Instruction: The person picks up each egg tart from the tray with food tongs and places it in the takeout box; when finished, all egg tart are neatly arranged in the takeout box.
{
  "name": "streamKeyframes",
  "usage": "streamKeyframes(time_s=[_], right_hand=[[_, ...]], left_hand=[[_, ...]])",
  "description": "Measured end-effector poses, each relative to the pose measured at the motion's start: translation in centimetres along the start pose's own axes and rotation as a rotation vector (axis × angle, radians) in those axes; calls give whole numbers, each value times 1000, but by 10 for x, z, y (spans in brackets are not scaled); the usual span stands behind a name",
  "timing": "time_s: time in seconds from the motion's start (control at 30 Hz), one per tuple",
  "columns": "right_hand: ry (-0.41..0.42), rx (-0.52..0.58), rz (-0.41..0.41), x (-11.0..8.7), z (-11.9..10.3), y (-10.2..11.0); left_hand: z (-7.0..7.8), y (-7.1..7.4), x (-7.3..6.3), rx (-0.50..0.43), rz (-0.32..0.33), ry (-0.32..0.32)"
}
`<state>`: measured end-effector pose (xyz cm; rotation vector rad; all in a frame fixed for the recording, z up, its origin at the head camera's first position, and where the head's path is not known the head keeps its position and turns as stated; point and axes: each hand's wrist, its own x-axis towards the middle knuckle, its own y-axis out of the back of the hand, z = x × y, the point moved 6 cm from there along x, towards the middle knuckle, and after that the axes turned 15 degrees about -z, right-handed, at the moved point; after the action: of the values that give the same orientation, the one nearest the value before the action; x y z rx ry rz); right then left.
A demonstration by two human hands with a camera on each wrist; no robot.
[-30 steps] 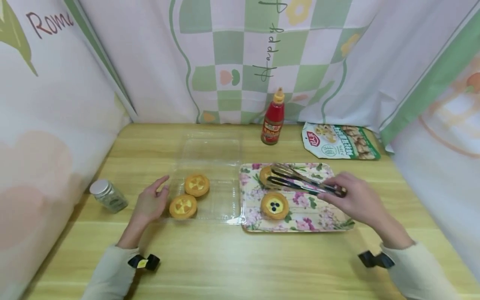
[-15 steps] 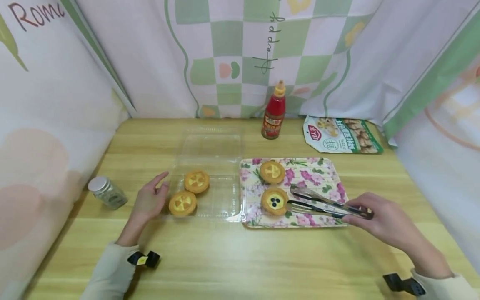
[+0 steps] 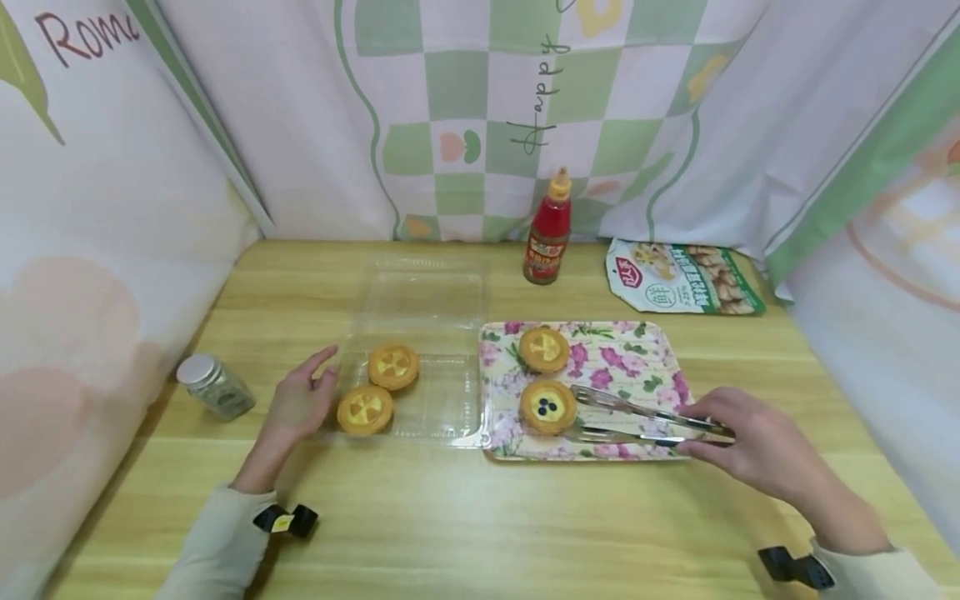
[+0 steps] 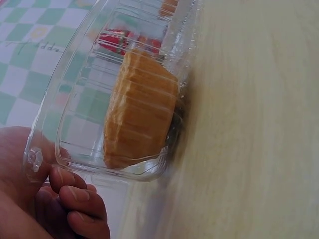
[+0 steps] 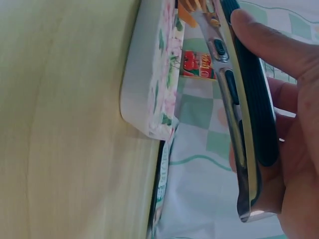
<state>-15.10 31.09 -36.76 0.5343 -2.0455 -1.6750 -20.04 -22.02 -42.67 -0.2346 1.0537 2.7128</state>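
My right hand (image 3: 757, 442) holds a pair of metal tongs (image 3: 652, 412) with dark grips, thumb along one arm in the right wrist view. The spread tong tips reach the right side of an egg tart topped with dark berries (image 3: 548, 407). That tart sits on a floral tray (image 3: 637, 350), below a fruit-topped tart (image 3: 544, 349). My left hand (image 3: 300, 398) grips the left edge of a clear plastic container (image 3: 442, 400), its lip between the fingers in the left wrist view. Two fruit-topped tarts (image 3: 365, 409) lie at the container's left side, its lid folded back.
A red sauce bottle with a yellow cap (image 3: 547, 229) stands behind the tray. A green and white food packet (image 3: 684, 277) lies at the back right. At the left stands a glass jar with a white lid (image 3: 216, 387). Printed curtains (image 3: 457, 100) enclose the table.
The tongs have come away from the upper tart, moved right and toward me, and now spread at the berry tart. My left hand stays at the container's edge.
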Motion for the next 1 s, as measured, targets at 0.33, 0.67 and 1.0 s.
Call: streamKeyframes(time_s=[0.33, 0.67, 1.0], right_hand=[[91, -6, 40, 10, -11, -12], [123, 35, 89, 9, -18, -8], [195, 30, 85, 36, -45, 4]], left_hand=[[-2, 0, 0, -11, -9, 15], [-1, 0, 0, -18, -13, 9], [-2, 1, 0, -7, -1, 13]])
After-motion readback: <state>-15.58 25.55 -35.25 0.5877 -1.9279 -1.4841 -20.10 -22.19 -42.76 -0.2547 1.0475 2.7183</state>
